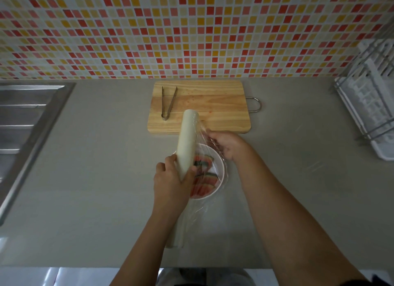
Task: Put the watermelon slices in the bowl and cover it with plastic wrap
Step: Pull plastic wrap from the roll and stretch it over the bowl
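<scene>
A white bowl [220, 170] sits on the grey counter near its middle, with red watermelon slices [204, 180] with green rind inside. My left hand [170, 176] grips a long white plastic wrap roll [187, 140], held tilted above the bowl's left side. A clear sheet of plastic wrap [210, 149] stretches from the roll over the bowl. My right hand [227, 146] pinches the sheet's edge at the bowl's far right rim. The bowl's left part is hidden behind the roll and my left hand.
A wooden cutting board [213, 102] with metal tongs [167, 102] lies behind the bowl. A steel sink [25, 123] is at the left. A white dish rack [371, 97] stands at the right. A tiled wall runs along the back.
</scene>
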`<state>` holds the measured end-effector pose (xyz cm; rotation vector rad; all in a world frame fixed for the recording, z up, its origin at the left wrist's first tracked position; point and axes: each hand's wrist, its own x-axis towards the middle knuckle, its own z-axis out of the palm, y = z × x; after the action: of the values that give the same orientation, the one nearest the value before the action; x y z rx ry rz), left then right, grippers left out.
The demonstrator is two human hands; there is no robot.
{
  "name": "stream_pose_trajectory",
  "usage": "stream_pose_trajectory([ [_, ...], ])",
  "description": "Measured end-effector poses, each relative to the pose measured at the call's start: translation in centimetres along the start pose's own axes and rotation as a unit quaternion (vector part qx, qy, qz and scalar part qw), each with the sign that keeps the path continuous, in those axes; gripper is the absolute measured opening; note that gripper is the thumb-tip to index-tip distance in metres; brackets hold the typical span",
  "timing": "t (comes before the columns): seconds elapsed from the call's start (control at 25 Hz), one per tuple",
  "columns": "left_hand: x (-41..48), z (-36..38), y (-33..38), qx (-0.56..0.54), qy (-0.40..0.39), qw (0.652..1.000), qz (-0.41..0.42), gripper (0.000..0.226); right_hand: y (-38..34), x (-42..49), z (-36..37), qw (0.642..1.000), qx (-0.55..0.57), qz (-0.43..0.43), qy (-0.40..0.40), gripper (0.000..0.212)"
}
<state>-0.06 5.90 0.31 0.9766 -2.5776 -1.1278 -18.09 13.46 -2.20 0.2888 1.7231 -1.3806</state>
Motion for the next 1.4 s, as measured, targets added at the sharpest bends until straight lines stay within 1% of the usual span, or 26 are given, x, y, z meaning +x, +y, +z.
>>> stream_pose_trajectory([
  [0.08,-0.1,0.0,0.1,-0.008,0.000,1.000,-0.005,0.059,-0.2,0.2,0.0,0.995,0.102,-0.001,0.018,0.020],
  [0.12,-0.2,0.0,0.2,-0.011,0.000,1.000,-0.007,0.059,-0.2,0.4,0.0,0.992,0.124,-0.008,0.034,0.020],
  [0.28,-0.4,0.1,0.2,-0.012,-0.002,1.000,-0.007,0.057,-0.2,0.9,0.4,0.989,0.115,-0.018,0.094,0.020],
  [0.36,-0.4,0.1,0.2,-0.007,-0.003,1.000,-0.008,0.056,0.0,1.0,0.8,0.980,0.162,-0.021,0.114,0.023],
  [0.44,-0.3,0.2,0.4,0.002,-0.010,1.000,-0.011,0.056,0.2,0.9,1.0,0.962,0.251,-0.025,0.108,0.018],
  [0.52,-0.2,0.2,0.4,0.009,-0.016,1.000,-0.013,0.056,0.3,0.9,0.7,0.950,0.299,-0.026,0.082,0.015],
  [0.56,-0.2,0.2,0.4,0.009,-0.017,1.000,-0.016,0.056,0.2,0.9,0.4,0.949,0.306,-0.028,0.067,0.014],
  [0.6,-0.2,0.1,0.4,0.009,-0.017,1.000,-0.020,0.056,0.1,0.9,0.2,0.952,0.300,-0.035,0.050,0.019],
  [0.68,-0.2,0.1,0.4,0.010,-0.019,1.000,-0.021,0.056,-0.4,0.8,-0.1,0.967,0.248,-0.053,0.025,0.033],
  [0.72,-0.2,0.1,0.4,0.011,-0.019,1.000,-0.021,0.056,-0.7,0.7,-0.1,0.975,0.213,-0.059,0.024,0.035],
  [0.8,-0.3,0.1,0.5,0.010,-0.019,1.000,-0.023,0.056,-1.0,0.7,-0.1,0.984,0.159,-0.069,0.045,0.029],
  [0.84,-0.3,0.1,0.7,0.008,-0.020,0.999,-0.025,0.056,-1.1,0.7,-0.1,0.984,0.151,-0.076,0.058,0.023],
  [0.96,-0.4,0.3,0.9,0.009,-0.020,0.999,-0.028,0.055,-1.2,0.8,0.5,0.976,0.180,-0.077,0.100,0.009],
  [1.0,-0.5,0.3,0.9,0.009,-0.019,0.999,-0.029,0.055,-1.0,0.9,0.7,0.968,0.209,-0.075,0.117,0.012],
  [1.08,-0.5,0.2,0.8,0.002,-0.012,0.999,-0.042,0.054,-0.6,1.5,1.1,0.944,0.276,-0.075,0.162,0.026],
  [1.12,-0.4,0.1,0.7,-0.003,-0.011,0.999,-0.047,0.053,-0.2,1.8,1.1,0.936,0.292,-0.075,0.182,0.030],
  [1.24,0.0,-0.6,0.0,-0.044,-0.017,0.997,-0.059,0.052,1.1,2.4,0.8,0.931,0.301,-0.070,0.194,0.031],
  [1.32,0.5,-1.4,-0.7,-0.108,-0.025,0.990,-0.092,0.048,1.7,2.8,0.6,0.936,0.282,-0.069,0.201,0.030],
  [1.4,0.7,-2.1,-1.4,-0.145,-0.034,0.982,-0.115,0.045,1.8,3.1,0.2,0.939,0.255,-0.068,0.221,0.028],
])
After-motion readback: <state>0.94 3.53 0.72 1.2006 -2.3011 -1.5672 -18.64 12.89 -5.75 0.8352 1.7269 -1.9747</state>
